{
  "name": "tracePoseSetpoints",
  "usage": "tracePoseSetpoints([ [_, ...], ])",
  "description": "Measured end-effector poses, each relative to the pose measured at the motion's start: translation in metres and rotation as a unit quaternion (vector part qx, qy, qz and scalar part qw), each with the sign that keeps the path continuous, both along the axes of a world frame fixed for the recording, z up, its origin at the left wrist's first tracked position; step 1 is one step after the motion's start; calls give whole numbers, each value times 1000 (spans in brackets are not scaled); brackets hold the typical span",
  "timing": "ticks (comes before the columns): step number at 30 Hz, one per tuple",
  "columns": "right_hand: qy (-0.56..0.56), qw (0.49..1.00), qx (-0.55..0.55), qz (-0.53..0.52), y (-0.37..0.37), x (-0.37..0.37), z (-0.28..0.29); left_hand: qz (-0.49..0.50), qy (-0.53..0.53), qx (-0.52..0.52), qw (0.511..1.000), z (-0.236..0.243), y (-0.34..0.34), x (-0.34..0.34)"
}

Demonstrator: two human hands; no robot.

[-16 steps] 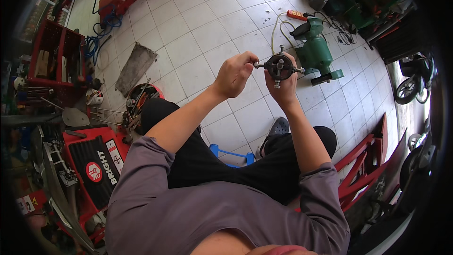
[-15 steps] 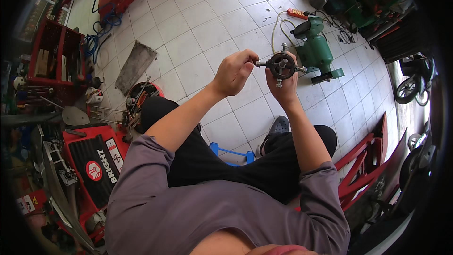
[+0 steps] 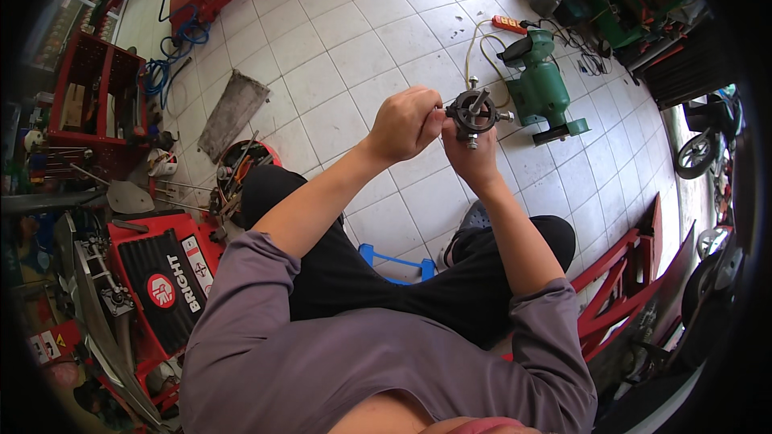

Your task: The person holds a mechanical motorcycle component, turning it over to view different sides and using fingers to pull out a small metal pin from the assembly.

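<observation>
Passage left of the fingers (image 3: 429, 98)
Open floor (image 3: 322, 72) there; ahead and right, green machine (image 3: 543, 88) and cord (image 3: 469, 52) obstruct.

The tiled floor (image 3: 354, 48) carries a green grinder (image 3: 544, 90).

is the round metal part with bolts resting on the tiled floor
No, the right hand holds the round metal part up above the tiled floor, with the left hand at its left side.
</observation>
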State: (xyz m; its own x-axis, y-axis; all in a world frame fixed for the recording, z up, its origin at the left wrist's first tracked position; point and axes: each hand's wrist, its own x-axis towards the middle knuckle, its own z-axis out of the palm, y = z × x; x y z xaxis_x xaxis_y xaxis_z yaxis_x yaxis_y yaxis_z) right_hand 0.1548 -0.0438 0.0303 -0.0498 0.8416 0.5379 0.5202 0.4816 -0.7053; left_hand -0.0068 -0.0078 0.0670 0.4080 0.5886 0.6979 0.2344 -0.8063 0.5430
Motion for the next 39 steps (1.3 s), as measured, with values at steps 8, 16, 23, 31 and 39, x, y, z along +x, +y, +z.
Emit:
tracePoseSetpoints([
  [8, -38, 999, 25, -20, -1, 0, 3, 11, -43, -107, 993, -3, -12, 8],
  [16, 18, 997, -47, -61, -1, -3, 6, -1, -46, -212, 976, -19, -9, 2],
  [23, 31, 985, -171, -14, -9, -13, 22, -108, 12, -428, 897, -42, -15, 10],
  [31, -230, 960, -146, 64, -7, 12, 43, -55, 9, -345, 937, -30, -13, -1],
  [39, -77, 991, -106, -34, -12, 26, 75, -25, 116, -158, 980, -18, 3, -4],
])
